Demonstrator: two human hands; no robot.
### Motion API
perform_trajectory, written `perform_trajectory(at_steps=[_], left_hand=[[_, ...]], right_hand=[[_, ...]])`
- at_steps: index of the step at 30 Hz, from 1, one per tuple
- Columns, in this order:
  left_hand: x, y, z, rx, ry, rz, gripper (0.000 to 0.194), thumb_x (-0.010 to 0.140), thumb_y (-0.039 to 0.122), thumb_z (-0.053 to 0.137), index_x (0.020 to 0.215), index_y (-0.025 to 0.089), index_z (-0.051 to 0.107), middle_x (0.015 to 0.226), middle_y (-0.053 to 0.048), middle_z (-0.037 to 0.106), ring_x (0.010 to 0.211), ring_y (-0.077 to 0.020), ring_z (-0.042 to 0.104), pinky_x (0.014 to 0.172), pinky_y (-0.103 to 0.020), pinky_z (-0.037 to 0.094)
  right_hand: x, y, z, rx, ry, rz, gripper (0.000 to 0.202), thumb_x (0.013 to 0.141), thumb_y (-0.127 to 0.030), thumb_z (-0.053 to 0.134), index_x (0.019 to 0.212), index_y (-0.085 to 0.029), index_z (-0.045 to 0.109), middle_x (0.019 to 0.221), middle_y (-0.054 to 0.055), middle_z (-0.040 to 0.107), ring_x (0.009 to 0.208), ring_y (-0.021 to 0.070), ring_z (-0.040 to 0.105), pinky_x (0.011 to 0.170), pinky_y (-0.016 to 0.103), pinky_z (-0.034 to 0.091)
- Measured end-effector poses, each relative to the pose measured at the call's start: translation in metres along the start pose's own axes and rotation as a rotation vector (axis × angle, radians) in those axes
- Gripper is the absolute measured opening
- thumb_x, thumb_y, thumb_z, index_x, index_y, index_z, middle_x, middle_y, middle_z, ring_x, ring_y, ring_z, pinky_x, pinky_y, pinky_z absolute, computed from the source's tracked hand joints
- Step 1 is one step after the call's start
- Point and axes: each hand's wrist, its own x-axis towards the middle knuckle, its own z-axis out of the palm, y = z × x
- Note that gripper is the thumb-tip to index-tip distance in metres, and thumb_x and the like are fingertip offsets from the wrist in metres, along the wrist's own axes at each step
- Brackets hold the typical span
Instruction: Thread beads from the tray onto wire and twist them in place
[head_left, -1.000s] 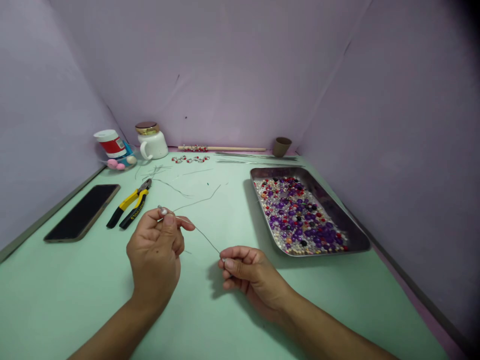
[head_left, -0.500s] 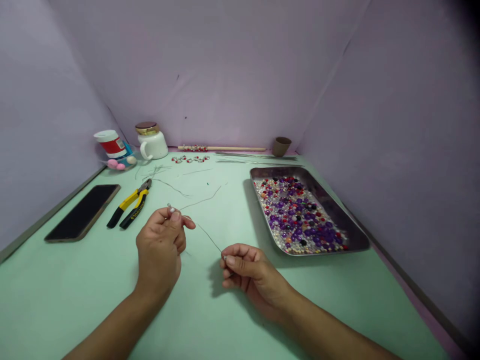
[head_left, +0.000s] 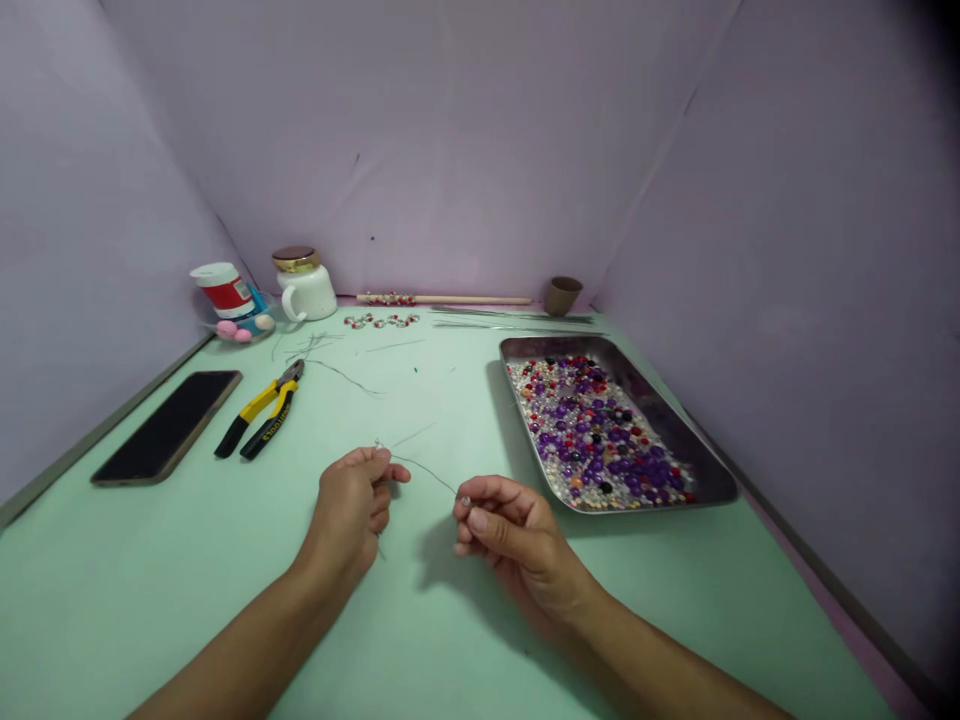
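Over the middle of the table, my left hand [head_left: 351,502] pinches a thin wire [head_left: 424,469] close to a small cluster of clear beads [head_left: 379,446]. From those fingers the wire runs right to my right hand [head_left: 517,535], which is closed at its far end. A small clear bead [head_left: 466,501] shows between the right thumb and fingertips. One loose wire end sticks up past the left fingertips and another hangs below that hand. To the right of my right hand sits a metal tray [head_left: 545,485] of purple, red, black and pearly beads.
Yellow-black pliers [head_left: 262,408] and a phone [head_left: 166,427] lie at left. Behind them are wire scraps [head_left: 341,375], a white mug [head_left: 307,292] and a tub [head_left: 225,290]. Along the back are beaded pieces [head_left: 381,321], a wooden stick [head_left: 472,300], straight wires [head_left: 517,325] and a brown pot [head_left: 562,296].
My left hand has moved right and down, closer to my right hand, which has shifted slightly right. The wire between them now sags in a curve, and the bead in the right fingers shows more clearly.
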Motion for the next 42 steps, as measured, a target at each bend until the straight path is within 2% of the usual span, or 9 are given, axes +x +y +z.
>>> perform_trajectory(at_steps=[4, 10, 14, 18, 22, 31, 42], left_hand=[[0.000, -0.004, -0.001, -0.027, -0.037, -0.018, 0.017, 0.065, 0.025, 0.057, 0.063, 0.016, 0.042, 0.057, 0.000, 0.055, 0.033, -0.0005, 0.021, 0.031, -0.015, 0.011], [0.000, -0.003, 0.002, -0.100, -0.038, -0.052, 0.017, 0.062, 0.021, 0.058, 0.061, 0.015, 0.042, 0.054, 0.002, 0.052, 0.032, -0.0002, 0.022, 0.030, -0.015, 0.012], [0.001, -0.002, 0.004, -0.128, -0.043, -0.083, 0.017, 0.063, 0.019, 0.058, 0.059, 0.015, 0.042, 0.051, 0.002, 0.051, 0.031, 0.0000, 0.021, 0.030, -0.014, 0.012], [0.001, -0.003, 0.003, -0.161, -0.065, -0.086, 0.016, 0.065, 0.017, 0.056, 0.058, 0.015, 0.041, 0.050, 0.002, 0.050, 0.031, 0.0002, 0.020, 0.029, -0.014, 0.012], [0.001, -0.004, 0.003, -0.195, -0.100, -0.066, 0.016, 0.066, 0.016, 0.055, 0.060, 0.015, 0.041, 0.053, 0.002, 0.051, 0.031, 0.0005, 0.020, 0.029, -0.013, 0.012], [0.004, -0.006, 0.001, -0.216, -0.138, -0.028, 0.016, 0.068, 0.018, 0.055, 0.062, 0.016, 0.039, 0.053, 0.003, 0.050, 0.031, 0.0008, 0.020, 0.030, -0.013, 0.011], [0.005, -0.008, 0.000, -0.196, -0.145, -0.006, 0.015, 0.068, 0.017, 0.054, 0.062, 0.016, 0.041, 0.053, 0.003, 0.049, 0.031, 0.0006, 0.021, 0.030, -0.014, 0.011]], right_hand=[[-0.001, 0.002, -0.001, -0.134, 0.016, -0.129, 0.017, 0.057, -0.020, 0.073, 0.072, -0.017, 0.064, 0.062, -0.001, 0.063, 0.051, 0.0093, 0.059, 0.054, 0.023, 0.050], [-0.004, 0.000, 0.001, -0.474, 0.156, -0.419, 0.008, 0.064, -0.020, 0.067, 0.070, -0.017, 0.062, 0.059, -0.001, 0.060, 0.052, 0.0112, 0.059, 0.050, 0.022, 0.047], [-0.005, 0.000, -0.004, -0.705, 0.166, -0.669, 0.005, 0.068, -0.017, 0.062, 0.072, -0.017, 0.062, 0.063, 0.000, 0.059, 0.057, 0.0115, 0.057, 0.051, 0.023, 0.046], [-0.003, 0.000, -0.009, -0.856, 0.168, -0.817, 0.007, 0.070, -0.012, 0.058, 0.074, -0.017, 0.060, 0.065, 0.000, 0.058, 0.060, 0.0109, 0.055, 0.054, 0.021, 0.047], [0.000, 0.002, -0.012, -0.895, 0.222, -0.838, 0.007, 0.070, -0.012, 0.056, 0.075, -0.017, 0.057, 0.065, 0.000, 0.057, 0.058, 0.0103, 0.056, 0.054, 0.020, 0.048], [0.002, 0.004, -0.015, -1.015, 0.217, -0.853, 0.002, 0.072, -0.015, 0.053, 0.073, -0.016, 0.053, 0.062, -0.001, 0.054, 0.055, 0.0099, 0.053, 0.052, 0.020, 0.046], [0.002, 0.002, -0.016, -1.252, 0.181, -0.812, 0.009, 0.080, -0.019, 0.043, 0.071, -0.018, 0.042, 0.058, -0.004, 0.040, 0.052, 0.0085, 0.042, 0.052, 0.021, 0.033]])
